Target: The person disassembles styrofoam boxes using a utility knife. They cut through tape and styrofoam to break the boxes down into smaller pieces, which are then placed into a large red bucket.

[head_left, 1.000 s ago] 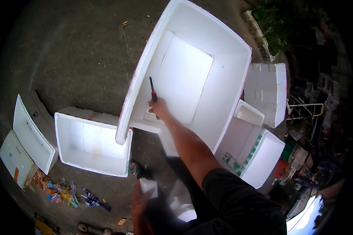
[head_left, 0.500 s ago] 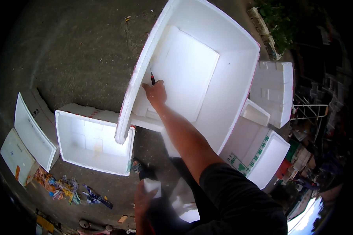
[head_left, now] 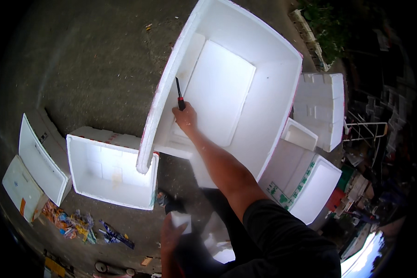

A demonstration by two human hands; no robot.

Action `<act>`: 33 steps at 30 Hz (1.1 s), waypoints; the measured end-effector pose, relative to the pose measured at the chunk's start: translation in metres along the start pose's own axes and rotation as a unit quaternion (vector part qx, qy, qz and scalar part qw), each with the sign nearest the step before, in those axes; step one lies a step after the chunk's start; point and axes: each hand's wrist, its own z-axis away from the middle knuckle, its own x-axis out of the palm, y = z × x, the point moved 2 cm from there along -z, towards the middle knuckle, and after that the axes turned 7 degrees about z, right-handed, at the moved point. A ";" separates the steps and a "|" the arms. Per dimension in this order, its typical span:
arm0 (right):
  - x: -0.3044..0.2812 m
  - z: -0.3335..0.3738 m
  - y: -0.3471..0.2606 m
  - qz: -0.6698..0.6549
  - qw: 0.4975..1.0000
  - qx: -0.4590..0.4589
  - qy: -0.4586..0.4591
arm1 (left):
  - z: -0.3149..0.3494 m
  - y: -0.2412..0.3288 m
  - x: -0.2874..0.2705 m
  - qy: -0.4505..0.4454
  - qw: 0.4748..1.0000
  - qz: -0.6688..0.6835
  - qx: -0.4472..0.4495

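Right hand (head_left: 186, 118) fisted around knife (head_left: 179, 94), blade toward 12 o'clock inside tilted big foam box (head_left: 259, 106), propped so its interior faces up; left hand (head_left: 171, 234), low at 6 o'clock, pinches a foam scrap (head_left: 181, 220).

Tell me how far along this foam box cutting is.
Done: hard to tell; no finished cut shows in the big foam box. In hand: the right hand holds a knife blade-up against its left wall; the left hand holds a small white piece. Left: the open box nearby on the ground looks uncut.
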 end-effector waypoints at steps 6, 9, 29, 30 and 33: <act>-0.008 -0.017 -0.002 0.075 0.991 -0.033 0.110 | -0.001 0.004 0.003 -0.001 1.000 0.012 -0.003; -0.001 -0.006 -0.014 0.056 0.993 -0.060 0.090 | -0.001 0.003 0.001 0.002 1.000 0.005 -0.011; -0.003 -0.031 -0.023 0.010 0.998 -0.007 0.069 | -0.011 -0.001 0.001 0.011 0.997 -0.069 -0.016; -0.003 -0.029 -0.030 0.110 0.986 -0.034 0.116 | -0.010 0.000 0.000 0.015 0.998 -0.056 -0.019; -0.006 -0.025 -0.039 0.099 0.993 0.010 0.064 | -0.009 -0.001 0.000 0.020 0.999 -0.031 -0.027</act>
